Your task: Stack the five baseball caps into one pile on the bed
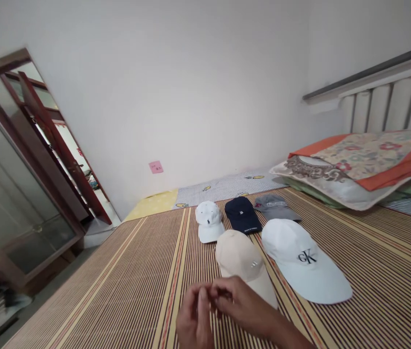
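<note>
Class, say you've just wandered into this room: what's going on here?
A person's left hand and right hand are close together in front of a beige baseball cap; whether they pinch anything small is unclear. Neither visibly holds a cap. The beige one sits on a striped mat beside a white CK cap, with a white logo cap, navy cap and grey cap behind.

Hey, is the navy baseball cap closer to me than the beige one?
No, the navy baseball cap lies beyond the beige baseball cap, nearer the wall.
</note>
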Demonstrator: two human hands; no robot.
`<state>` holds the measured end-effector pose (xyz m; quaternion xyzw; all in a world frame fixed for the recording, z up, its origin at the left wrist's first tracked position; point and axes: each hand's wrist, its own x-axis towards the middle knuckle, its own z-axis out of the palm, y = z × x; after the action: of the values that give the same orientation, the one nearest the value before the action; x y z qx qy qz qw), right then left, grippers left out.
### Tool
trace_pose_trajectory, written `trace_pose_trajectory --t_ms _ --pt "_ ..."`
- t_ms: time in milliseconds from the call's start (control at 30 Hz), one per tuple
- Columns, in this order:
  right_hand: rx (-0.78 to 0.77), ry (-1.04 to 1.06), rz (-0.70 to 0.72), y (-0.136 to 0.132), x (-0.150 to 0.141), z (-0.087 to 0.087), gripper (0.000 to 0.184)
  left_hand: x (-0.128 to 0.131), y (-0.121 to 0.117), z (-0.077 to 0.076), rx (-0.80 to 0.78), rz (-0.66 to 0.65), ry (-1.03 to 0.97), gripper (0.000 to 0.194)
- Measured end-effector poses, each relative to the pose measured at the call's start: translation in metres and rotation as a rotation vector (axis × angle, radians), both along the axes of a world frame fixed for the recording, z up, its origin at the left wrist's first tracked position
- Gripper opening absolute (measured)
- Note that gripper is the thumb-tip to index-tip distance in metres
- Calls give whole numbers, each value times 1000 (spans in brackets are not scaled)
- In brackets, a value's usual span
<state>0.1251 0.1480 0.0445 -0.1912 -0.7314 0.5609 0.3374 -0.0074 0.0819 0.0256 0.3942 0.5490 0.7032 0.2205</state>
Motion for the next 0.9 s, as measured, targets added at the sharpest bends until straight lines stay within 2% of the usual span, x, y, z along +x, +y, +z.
trace_pose_trajectory --t_ms 67,133,200,300,367,400,500,567,733,900 --pt "23 72 -73 26 1 18 19 -3 43 23 79 28 -39 24" --pt "37 141 -216 53 11 27 21 -13 81 32 101 30 -181 21" --pt "19 231 -400 80 29 23 27 -24 112 22 54 53 -455 15" --pt "-80 315 -738 115 59 -2 38 -38 138 -15 -138 79 -682 12" --pt "-179 293 -902 130 74 -26 45 -40 145 -42 -259 83 -751 12" --pt "-221 266 -936 136 79 -37 47 -40 146 -52 -311 82 -784 11" --pt "-288 182 -911 144 83 -66 48 -35 147 -70 -398 62 -843 9" --pt "-285 155 -886 147 80 -79 48 -30 148 -73 -413 37 -850 10" --pt "-241 110 -930 151 67 -99 60 -15 147 -70 -460 -69 -849 12" --pt "-312 125 -930 157 58 -123 75 -5 148 -68 -505 -141 -835 16"
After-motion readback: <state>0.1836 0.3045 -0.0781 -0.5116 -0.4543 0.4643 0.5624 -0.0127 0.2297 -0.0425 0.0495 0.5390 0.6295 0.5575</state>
